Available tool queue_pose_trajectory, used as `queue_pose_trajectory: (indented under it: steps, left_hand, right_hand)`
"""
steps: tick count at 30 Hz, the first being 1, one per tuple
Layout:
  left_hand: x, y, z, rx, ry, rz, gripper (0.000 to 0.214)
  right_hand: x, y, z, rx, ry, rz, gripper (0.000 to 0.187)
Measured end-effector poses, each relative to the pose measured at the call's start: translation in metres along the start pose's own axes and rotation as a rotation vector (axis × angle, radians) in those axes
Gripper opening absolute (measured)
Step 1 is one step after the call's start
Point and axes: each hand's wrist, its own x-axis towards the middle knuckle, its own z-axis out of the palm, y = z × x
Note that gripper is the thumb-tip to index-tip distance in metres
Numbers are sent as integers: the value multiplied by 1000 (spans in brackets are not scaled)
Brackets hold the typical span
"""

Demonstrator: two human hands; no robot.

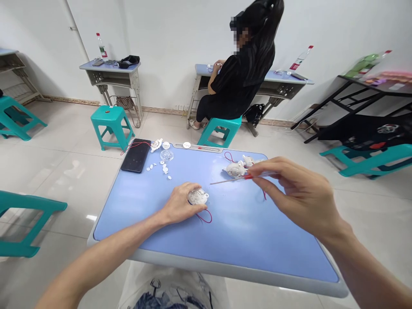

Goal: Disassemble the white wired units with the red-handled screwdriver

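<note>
On the blue desk [161, 238], my left hand [181, 201] grips a round white plastic housing [198, 197] with small parts inside and a red cord loop [206, 216] trailing from it. My right hand [296, 193] pinches a thin screwdriver [230, 180] whose handle is red near the shaft. The metal shaft points left, its tip in the air right of the housing. Behind the screwdriver lie white plastic assemblies [236, 169] with red cord, partly hidden by my right fingers.
A black phone [137, 156] lies at the desk's far left corner. Small white discs and gears [165, 167] and a clear round part [167, 155] are beside it. A person in black [247, 73] sits on a green stool [222, 131] beyond the desk.
</note>
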Motion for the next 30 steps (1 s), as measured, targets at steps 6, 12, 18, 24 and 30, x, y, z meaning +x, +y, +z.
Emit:
queue_pose_trajectory:
  steps: [6,12,18,24,30]
  left_hand:
    - [0,-2,1,-3,6,-1,46]
    - [0,-2,1,-1,15,12,46]
    - [1,-1,0,4,12,16,46]
    - [1,-1,0,4,17,10,46]
    - [0,-2,1,-1,15,14,46]
  right_hand:
    - [-48,58,48,-127,253,72,6]
    - [-72,74,79,-213,127,72,16]
    - [-71,76,81,-109,-48,273,20]
    - [-66,80,78,-29,-154,351,23]
    - [-47,58,73,-159,-73,204,17]
